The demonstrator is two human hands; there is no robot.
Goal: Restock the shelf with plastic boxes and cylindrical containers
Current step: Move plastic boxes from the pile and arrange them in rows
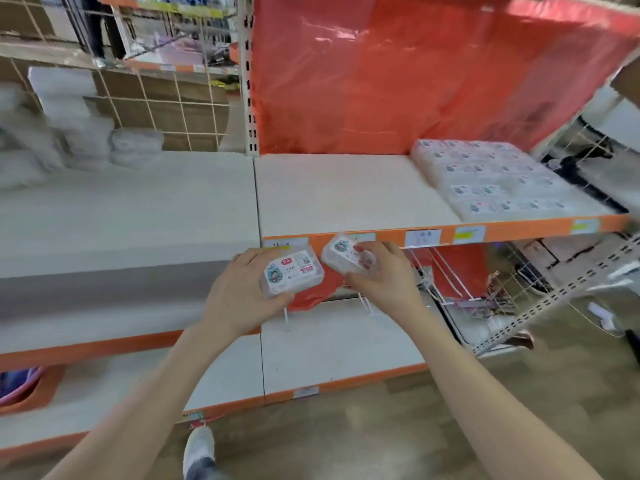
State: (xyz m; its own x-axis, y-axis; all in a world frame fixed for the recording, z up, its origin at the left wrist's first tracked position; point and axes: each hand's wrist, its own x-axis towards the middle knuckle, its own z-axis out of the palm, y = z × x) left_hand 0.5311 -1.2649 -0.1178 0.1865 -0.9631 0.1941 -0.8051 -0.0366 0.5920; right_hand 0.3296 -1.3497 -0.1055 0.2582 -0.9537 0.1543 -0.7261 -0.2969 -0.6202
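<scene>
Mid-frame, my left hand (pixel 239 289) grips one plastic box (pixel 292 273), my right hand (pixel 388 277) pinches a second box (pixel 337 259); both carry cartoon labels, the print too blurred to read.

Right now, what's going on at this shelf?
A person is restocking. The left hand grips one labelled plastic box, the right hand a second box, both held before the orange edge of the shelf. A block of similar boxes sits at its right end; neither held box is placed yet.
</scene>
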